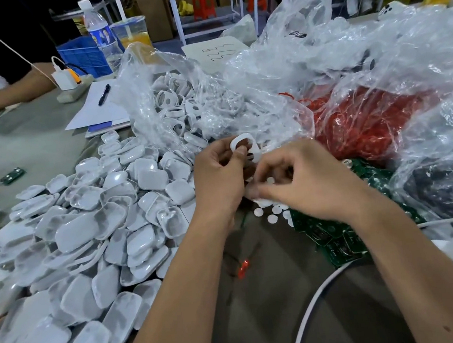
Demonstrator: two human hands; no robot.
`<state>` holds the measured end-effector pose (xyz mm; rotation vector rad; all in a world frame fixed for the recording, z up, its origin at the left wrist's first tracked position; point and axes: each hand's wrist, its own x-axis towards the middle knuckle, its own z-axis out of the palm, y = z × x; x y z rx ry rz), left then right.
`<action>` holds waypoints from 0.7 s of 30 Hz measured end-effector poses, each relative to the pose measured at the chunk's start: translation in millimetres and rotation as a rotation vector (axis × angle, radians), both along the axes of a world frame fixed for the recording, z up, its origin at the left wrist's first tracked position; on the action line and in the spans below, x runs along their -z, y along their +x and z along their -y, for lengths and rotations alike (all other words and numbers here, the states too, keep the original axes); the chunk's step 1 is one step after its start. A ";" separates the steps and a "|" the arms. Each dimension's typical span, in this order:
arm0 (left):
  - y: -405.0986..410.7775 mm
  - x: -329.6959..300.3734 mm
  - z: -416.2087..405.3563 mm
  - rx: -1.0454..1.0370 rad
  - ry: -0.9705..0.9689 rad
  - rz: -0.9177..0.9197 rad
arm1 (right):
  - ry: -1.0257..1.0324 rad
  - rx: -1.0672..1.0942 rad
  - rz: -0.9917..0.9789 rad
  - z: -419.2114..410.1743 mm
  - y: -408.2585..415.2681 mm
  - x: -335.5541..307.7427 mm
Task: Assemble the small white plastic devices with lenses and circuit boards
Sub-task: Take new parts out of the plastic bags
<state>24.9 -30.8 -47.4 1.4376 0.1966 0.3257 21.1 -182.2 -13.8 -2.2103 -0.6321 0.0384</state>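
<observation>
So the left hand is pinching a white front shell between thumb and fingers, lifted up off the table at the centre of the bench, just in front of the clear bag of more front shells. The shell's long axis runs from upper left down to lower right, tilted, and its big oval opening faces roughly up toward the camera, so I'd guess it's held that way to keep the lens holes easy to reach.

The right hand sits just right of it, fingers curled down over a little scatter of white round lens discs on the table. It looks like it's picking one up, but I can't tell if it actually has one between the fingertips.

Parts seem laid out by reach: a big heap of white back covers on the left, green circuit boards near right under the wrist, a bag of red stuff further back on the right.

My read is the lens-fitting step is in hand, board comes after
</observation>
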 end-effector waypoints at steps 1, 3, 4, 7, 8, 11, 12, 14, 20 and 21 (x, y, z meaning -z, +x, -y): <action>0.2 -0.5 -2.8 -0.003 -0.012 -0.002 | -0.065 -0.123 -0.057 -2.6 -4.2 -2.8; 0.3 -2.4 -7.8 0.002 -0.086 -0.002 | -0.136 -0.320 -0.155 -9.2 -11.5 -3.6; 0.8 -2.9 -10.3 -0.002 -0.117 -0.001 | -0.157 -0.390 -0.190 -12.8 -15.1 -2.1; 1.0 -5.5 -15.9 -0.020 -0.147 0.000 | -0.178 -0.515 -0.269 -21.9 -24.7 3.1; 1.2 -5.8 -17.0 -0.026 -0.153 -0.001 | -0.180 -0.532 -0.285 -24.5 -26.5 4.4; 1.7 -5.8 -18.3 -0.030 -0.160 -0.002 | -0.187 -0.561 -0.320 -29.1 -28.7 5.4; 1.7 -5.4 -18.4 -0.028 -0.163 0.000 | -0.191 -0.571 -0.326 -29.6 -29.1 5.3; 1.9 -4.7 -18.7 -0.030 -0.161 0.009 | -0.188 -0.574 -0.342 -30.0 -31.2 4.1; 0.2 -7.8 -18.5 -0.029 -0.151 0.041 | -0.204 -0.562 -0.391 -34.6 -35.1 1.5; 0.2 -7.7 -18.7 -0.028 -0.144 0.042 | -0.201 -0.561 -0.397 -34.8 -35.5 0.4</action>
